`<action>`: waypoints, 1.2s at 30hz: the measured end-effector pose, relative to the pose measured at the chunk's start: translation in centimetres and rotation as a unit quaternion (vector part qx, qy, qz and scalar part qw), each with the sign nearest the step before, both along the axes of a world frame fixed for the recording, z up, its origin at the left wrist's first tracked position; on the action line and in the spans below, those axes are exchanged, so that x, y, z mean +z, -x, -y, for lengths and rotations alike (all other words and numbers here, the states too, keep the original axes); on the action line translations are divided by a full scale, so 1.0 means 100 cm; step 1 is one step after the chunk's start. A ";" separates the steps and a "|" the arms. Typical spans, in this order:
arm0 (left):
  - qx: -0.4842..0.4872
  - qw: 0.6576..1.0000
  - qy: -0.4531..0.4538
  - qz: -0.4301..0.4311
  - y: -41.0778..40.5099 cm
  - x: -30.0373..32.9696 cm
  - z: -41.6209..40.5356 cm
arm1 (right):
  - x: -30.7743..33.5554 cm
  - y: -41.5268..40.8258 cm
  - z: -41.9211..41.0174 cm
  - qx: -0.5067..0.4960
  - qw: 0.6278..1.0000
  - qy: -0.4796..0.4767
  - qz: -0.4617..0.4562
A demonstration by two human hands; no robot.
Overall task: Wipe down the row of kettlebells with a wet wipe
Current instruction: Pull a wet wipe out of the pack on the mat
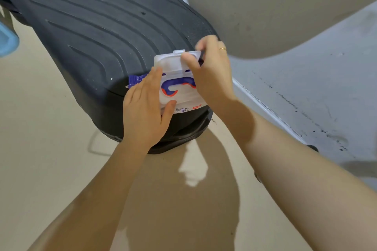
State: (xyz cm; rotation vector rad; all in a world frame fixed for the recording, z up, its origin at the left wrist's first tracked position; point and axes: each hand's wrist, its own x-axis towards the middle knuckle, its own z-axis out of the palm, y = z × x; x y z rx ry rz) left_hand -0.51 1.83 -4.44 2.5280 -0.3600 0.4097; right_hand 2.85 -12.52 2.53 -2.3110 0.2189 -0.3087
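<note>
A pack of wet wipes point(179, 96), white with blue and red print, lies on the near end of a black ribbed board point(98, 32). My left hand point(144, 106) lies flat on the pack's left side and presses it down, thumb on its front edge. My right hand point(210, 69) grips the pack's white plastic flip lid point(173, 61), which stands raised. No loose wipe shows, and no kettlebell is in view.
The black board with yellow lettering runs from the top left to the centre over a beige floor point(51, 128). A grey wall with a white skirting point(265, 106) runs along the right. A light blue object point(8, 40) sits at the left edge.
</note>
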 end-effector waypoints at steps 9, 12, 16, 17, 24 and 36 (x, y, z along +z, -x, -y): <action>0.039 0.999 -0.021 0.019 -0.004 0.000 0.007 | -0.010 0.012 0.006 0.230 0.943 0.227 -0.074; 0.045 0.998 -0.033 0.035 -0.005 -0.003 0.008 | -0.012 0.007 0.005 0.217 0.937 0.254 -0.106; 0.041 0.998 -0.037 0.032 -0.005 -0.003 0.008 | 0.000 0.009 -0.005 0.252 0.891 0.373 -0.065; 0.039 0.998 -0.036 0.032 -0.005 -0.003 0.008 | 0.001 0.010 -0.006 0.255 0.867 0.423 -0.068; 0.027 0.998 -0.043 0.043 -0.006 -0.005 0.006 | 0.006 0.008 -0.011 0.243 0.838 0.485 -0.059; 0.015 0.996 -0.048 0.078 -0.007 -0.010 0.004 | -0.016 0.019 0.011 0.145 0.979 0.131 0.057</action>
